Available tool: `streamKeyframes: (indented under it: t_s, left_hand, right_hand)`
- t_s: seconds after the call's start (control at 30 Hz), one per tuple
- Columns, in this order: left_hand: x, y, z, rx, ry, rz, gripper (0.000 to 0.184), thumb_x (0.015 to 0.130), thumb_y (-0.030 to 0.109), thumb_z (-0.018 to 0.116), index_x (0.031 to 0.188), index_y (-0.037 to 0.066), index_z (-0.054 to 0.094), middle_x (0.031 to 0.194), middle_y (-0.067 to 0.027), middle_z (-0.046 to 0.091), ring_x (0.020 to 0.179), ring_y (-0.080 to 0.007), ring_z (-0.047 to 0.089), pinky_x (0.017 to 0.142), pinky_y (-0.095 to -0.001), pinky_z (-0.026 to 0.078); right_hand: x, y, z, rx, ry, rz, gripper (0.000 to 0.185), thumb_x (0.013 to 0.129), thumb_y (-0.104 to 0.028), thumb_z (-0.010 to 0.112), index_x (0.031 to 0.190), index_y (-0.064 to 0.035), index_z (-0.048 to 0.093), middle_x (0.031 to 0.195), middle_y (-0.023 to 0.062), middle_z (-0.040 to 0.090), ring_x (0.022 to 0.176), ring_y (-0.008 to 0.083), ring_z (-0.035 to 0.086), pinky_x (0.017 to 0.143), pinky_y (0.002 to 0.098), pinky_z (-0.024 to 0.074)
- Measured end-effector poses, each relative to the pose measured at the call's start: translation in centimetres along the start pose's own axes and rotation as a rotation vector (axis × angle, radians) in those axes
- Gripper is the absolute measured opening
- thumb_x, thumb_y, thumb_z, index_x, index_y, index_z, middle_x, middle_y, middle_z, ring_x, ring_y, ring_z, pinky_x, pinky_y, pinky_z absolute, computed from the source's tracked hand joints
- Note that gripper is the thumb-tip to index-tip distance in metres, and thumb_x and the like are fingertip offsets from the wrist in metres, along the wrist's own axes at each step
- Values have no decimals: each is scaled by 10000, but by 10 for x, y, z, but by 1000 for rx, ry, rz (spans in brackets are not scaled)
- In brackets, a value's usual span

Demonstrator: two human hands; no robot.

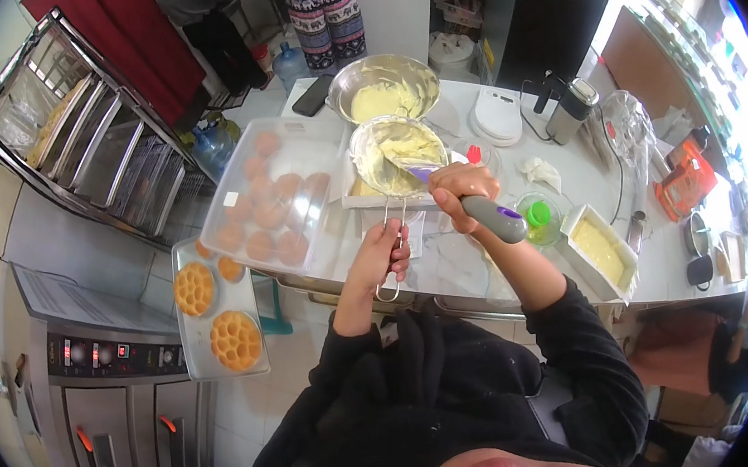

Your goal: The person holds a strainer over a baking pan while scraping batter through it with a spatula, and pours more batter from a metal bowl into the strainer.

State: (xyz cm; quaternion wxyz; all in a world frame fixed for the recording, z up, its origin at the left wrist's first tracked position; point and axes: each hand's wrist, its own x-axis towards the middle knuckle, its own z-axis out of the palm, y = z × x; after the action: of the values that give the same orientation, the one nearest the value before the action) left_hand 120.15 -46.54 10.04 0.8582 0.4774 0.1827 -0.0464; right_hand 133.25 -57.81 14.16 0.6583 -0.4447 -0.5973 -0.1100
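My left hand [382,253] is closed round the wire handle of a strainer [370,182], which holds pale yellow batter [411,149]. In my right hand [465,189] is a spatula [493,217] with a grey and purple handle, its blade down in the batter inside the strainer. Beneath the strainer sits a pale rectangular pan [371,201], partly hidden. Just behind it, a large metal bowl [422,69] holds more batter along its bottom and wall.
Left of the strainer is a clear plastic box [238,198] of round buns. A batter-filled loaf pan [598,251], green-capped bottle [538,213], white scale [498,116], hand mixer [573,110] and phone [315,96] are on the table. Two people [326,15] stand beyond.
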Motion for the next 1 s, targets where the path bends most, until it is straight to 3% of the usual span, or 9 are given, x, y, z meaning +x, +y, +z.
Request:
streamKeyframes:
  t_s: [0.1, 0.3, 0.43, 0.67, 0.77, 0.9, 1.0]
  left_hand:
    - [4, -4, -6, 23, -19, 31, 266, 869, 347, 416, 820, 85, 424, 502, 28, 313, 368, -68, 300, 324, -222, 301]
    - [5, -1, -11, 40, 3, 35, 268, 869, 343, 415, 825, 79, 427, 502, 22, 310, 368, -70, 304, 321, -224, 298]
    - [4, -1, -9, 80, -22, 13, 336, 889, 386, 336, 827, 65, 413, 506, 20, 309, 376, -67, 324, 334, -231, 330]
    - [7, -8, -12, 71, -63, 53, 379, 895, 414, 286, 970, 60, 400, 506, 25, 295, 366, -60, 308, 335, -218, 317]
    - [6, -8, -9, 76, -61, 53, 362, 900, 397, 280, 963, 61, 398, 507, 28, 291, 367, -59, 306, 332, -219, 312]
    - [2, -7, -3, 96, -23, 52, 323, 905, 367, 282, 913, 63, 391, 506, 30, 287, 371, -59, 303, 332, -220, 309]
    - [2, -7, -1, 118, -18, 33, 299, 906, 351, 291, 877, 68, 382, 504, 28, 286, 370, -62, 303, 332, -225, 312]
  right_hand:
    - [-2, 1, 4, 64, 173, 44, 168, 654, 18, 578, 534, -15, 466, 526, 94, 520, 452, 233, 512, 452, 283, 415]
    - [11, -31, -8, 149, -188, 32, 228, 653, 50, 561, 503, -27, 408, 466, 82, 439, 376, 214, 430, 367, 282, 334]
    - [3, -8, 4, 18, -48, -121, 257, 688, 74, 488, 498, -14, 339, 400, 64, 368, 312, 175, 328, 331, 279, 272]
    - [22, -20, -15, 56, 344, -53, 286, 762, -2, 466, 517, -27, 321, 437, 80, 384, 363, 176, 356, 367, 294, 309]
    - [18, 1, -13, -31, 335, 51, 268, 755, 2, 476, 526, -14, 339, 444, 75, 382, 376, 170, 355, 376, 300, 314]
    - [8, 5, -3, 94, 234, 133, 245, 749, 13, 466, 526, 4, 363, 440, 73, 386, 375, 172, 352, 362, 292, 303]
    - [10, -1, 7, 44, -50, 23, 215, 699, 46, 501, 516, 14, 393, 423, 85, 392, 341, 205, 368, 340, 293, 302]
